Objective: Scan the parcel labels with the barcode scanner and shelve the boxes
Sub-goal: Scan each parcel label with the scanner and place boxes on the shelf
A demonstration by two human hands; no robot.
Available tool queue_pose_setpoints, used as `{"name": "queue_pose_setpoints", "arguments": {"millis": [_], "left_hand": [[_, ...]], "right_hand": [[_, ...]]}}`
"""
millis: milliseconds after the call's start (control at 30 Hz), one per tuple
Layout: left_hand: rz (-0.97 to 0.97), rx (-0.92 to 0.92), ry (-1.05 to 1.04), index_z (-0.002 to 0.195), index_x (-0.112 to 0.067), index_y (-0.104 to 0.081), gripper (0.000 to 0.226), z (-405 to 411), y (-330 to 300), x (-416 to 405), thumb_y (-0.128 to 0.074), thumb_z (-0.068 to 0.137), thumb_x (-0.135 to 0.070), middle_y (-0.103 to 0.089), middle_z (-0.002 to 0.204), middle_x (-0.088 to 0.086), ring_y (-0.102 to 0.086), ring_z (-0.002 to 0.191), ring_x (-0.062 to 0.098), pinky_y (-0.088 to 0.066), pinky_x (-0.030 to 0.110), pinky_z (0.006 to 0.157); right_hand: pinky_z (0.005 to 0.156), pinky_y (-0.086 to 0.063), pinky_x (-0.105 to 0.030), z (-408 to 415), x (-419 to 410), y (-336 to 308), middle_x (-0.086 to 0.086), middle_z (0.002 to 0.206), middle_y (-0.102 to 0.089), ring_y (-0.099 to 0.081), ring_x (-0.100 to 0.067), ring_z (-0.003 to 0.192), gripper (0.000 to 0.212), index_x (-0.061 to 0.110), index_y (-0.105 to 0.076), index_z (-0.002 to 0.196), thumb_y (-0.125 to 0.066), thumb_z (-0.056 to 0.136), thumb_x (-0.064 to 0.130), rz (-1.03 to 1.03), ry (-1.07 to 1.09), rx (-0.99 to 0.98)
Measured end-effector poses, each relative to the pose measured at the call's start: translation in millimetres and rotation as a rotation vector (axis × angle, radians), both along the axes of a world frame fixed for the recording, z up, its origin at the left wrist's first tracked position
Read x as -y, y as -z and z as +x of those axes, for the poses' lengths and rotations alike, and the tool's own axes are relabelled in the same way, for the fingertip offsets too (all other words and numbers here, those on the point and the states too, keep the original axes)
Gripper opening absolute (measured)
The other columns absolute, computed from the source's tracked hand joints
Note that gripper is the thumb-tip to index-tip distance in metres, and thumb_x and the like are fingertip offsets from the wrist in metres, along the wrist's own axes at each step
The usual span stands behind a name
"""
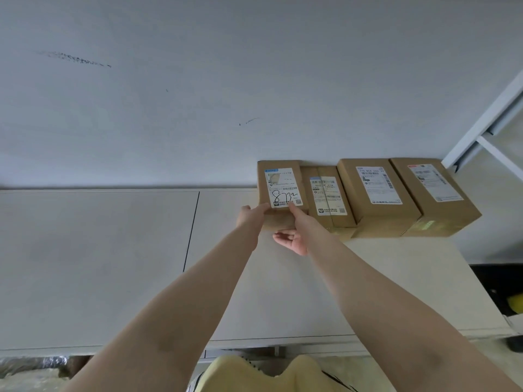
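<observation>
Head view: a pale table (283, 292), seamed left of centre, stands against a scuffed white wall (198, 94). Four cardboard boxes line the wall; a white rack (486, 128) rises at right. Left hand (250, 216) grips the labelled leftmost box (280, 190) at its near corner. Right hand (293, 236) presses a finger on its label, other fingers loosely curled.

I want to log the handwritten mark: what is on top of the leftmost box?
On the leftmost box lies a white label with barcodes, a QR code and handwritten black digits, apparently 8732. The right hand has a fingertip on the label's lower edge, covering a little; the left hand holds the box's corner.
</observation>
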State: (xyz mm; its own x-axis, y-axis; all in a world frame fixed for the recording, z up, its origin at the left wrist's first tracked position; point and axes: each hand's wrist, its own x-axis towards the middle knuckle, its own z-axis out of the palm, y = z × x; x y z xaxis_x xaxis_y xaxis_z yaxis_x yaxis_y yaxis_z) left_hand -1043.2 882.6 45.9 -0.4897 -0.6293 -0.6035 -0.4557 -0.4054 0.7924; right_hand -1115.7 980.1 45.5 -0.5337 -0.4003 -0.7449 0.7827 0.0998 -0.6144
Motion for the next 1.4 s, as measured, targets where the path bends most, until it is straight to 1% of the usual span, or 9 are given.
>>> {"name": "queue_pose_setpoints", "arguments": {"millis": [133,233,333,433,667,800,1033,1333,1400], "left_hand": [[0.058,-0.021,-0.072,0.103,-0.010,-0.057,0.019,14.6,-4.9,-5.0,-0.062,0.099,-0.028,-0.049,0.085,0.002,-0.047,0.080,0.018,-0.043,0.032,0.080],[0.100,-0.091,-0.142,0.082,-0.015,-0.054,0.019,28.4,-6.8,-12.7,-0.060,0.100,-0.017,-0.052,0.080,0.002,-0.049,0.072,0.016,-0.047,0.032,0.081],[0.157,-0.157,-0.223,0.092,-0.009,-0.062,0.009,50.1,-8.6,-20.1,-0.058,0.099,-0.009,-0.062,0.084,0.004,-0.060,0.077,0.017,-0.053,0.035,0.095],[0.174,-0.199,-0.287,0.109,-0.005,-0.067,0.013,81.0,-10.5,-20.8,-0.059,0.099,-0.007,-0.068,0.092,0.007,-0.066,0.088,0.021,-0.056,0.035,0.098],[0.232,-0.240,-0.511,0.110,-0.005,-0.068,0.015,184.9,-3.4,4.3,-0.059,0.098,-0.003,-0.070,0.090,0.006,-0.067,0.081,0.016,-0.058,0.024,0.078],[0.241,-0.223,-0.673,0.112,-0.003,-0.068,0.017,266.4,10.1,20.9,-0.059,0.098,0.000,-0.070,0.089,0.007,-0.066,0.079,0.015,-0.057,0.023,0.074],[0.238,-0.198,-0.836,0.098,-0.010,-0.068,0.013,438.4,13.8,56.7,-0.059,0.098,0.000,-0.071,0.083,0.004,-0.066,0.072,0.012,-0.056,0.021,0.066],[0.169,-0.038,-1.025,0.105,-0.008,-0.066,0.015,686.2,29.1,95.4,-0.059,0.096,0.002,-0.066,0.081,0.005,-0.058,0.065,0.011,-0.052,0.014,0.051],[0.171,-0.003,-1.106,0.108,-0.008,-0.064,0.017,731.1,34.0,99.5,-0.059,0.096,0.001,-0.064,0.080,0.004,-0.058,0.065,0.011,-0.052,0.016,0.057]], "right_hand": [[0.086,-0.056,-0.043,4.5,-19.3,-0.7,-0.024,0.107,-0.065,-0.066,-0.036,0.098,0.050,0.001,-0.047,0.121,-0.060,0.097,0.043,0.054,-0.103,-0.022],[0.082,-0.056,-0.037,13.4,-26.3,-1.4,-0.017,0.099,-0.067,-0.067,-0.028,0.086,0.038,-0.003,-0.057,0.113,-0.062,0.098,0.032,0.057,-0.056,-0.092],[0.077,-0.057,-0.030,28.7,-27.3,-2.8,-0.012,0.088,-0.069,-0.065,-0.021,0.075,0.021,0.002,-0.063,0.098,-0.065,0.096,0.023,0.005,0.030,-0.133],[0.067,-0.054,-0.025,49.6,-22.6,-3.6,-0.009,0.082,-0.069,-0.063,-0.017,0.067,0.012,0.006,-0.064,0.090,-0.064,0.096,0.017,-0.055,0.032,-0.138],[0.056,-0.052,-0.020,117.7,6.3,-0.3,-0.005,0.079,-0.069,-0.063,-0.013,0.065,0.010,0.011,-0.064,0.088,-0.064,0.095,0.018,-0.057,-0.110,-0.157],[0.056,-0.052,-0.020,175.4,30.8,6.9,-0.005,0.077,-0.067,-0.061,-0.012,0.064,0.008,0.012,-0.064,0.088,-0.063,0.096,0.014,-0.072,-0.235,-0.168],[0.059,-0.051,-0.019,329.6,106.8,12.8,-0.005,0.080,-0.070,-0.064,-0.011,0.067,0.003,0.012,-0.065,0.096,-0.063,0.095,0.013,-0.122,-0.483,-0.212],[0.062,-0.050,-0.025,544.2,184.9,21.9,-0.007,0.078,-0.069,-0.062,-0.014,0.065,0.007,0.007,-0.066,0.099,-0.062,0.096,0.012,-0.075,-0.927,-0.267],[0.063,-0.049,-0.025,581.6,198.6,21.6,-0.007,0.079,-0.068,-0.062,-0.014,0.066,0.008,0.006,-0.065,0.101,-0.061,0.096,0.012,-0.070,-0.998,-0.262]]}}
